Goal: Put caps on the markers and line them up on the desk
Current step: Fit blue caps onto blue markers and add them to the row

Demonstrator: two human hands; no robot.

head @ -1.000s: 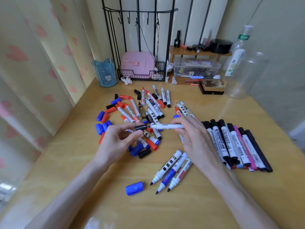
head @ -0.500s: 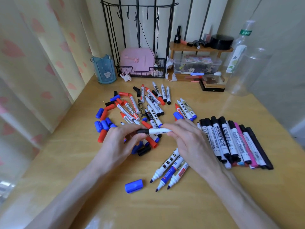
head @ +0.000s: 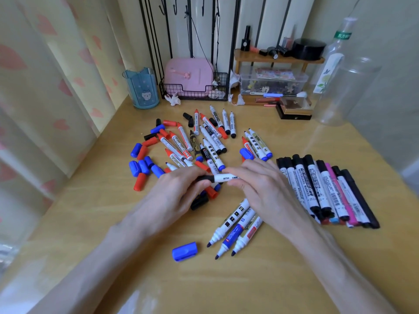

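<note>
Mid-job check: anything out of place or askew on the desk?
Yes. One blue cap lies alone at the front, away from the cap pile. Three uncapped markers beside it lie slanted, apart from the rest. The capped row at right has uneven ends.

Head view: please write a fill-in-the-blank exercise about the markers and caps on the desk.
The left hand holds a ____ cap at the end of the marker in the right hand.
The lone cap nearest the camera is ____.
Next to it lie ____ uncapped markers, side by side.
The row of capped markers lies on the person's ____ side.
Missing words: black, blue, three, right.
</note>
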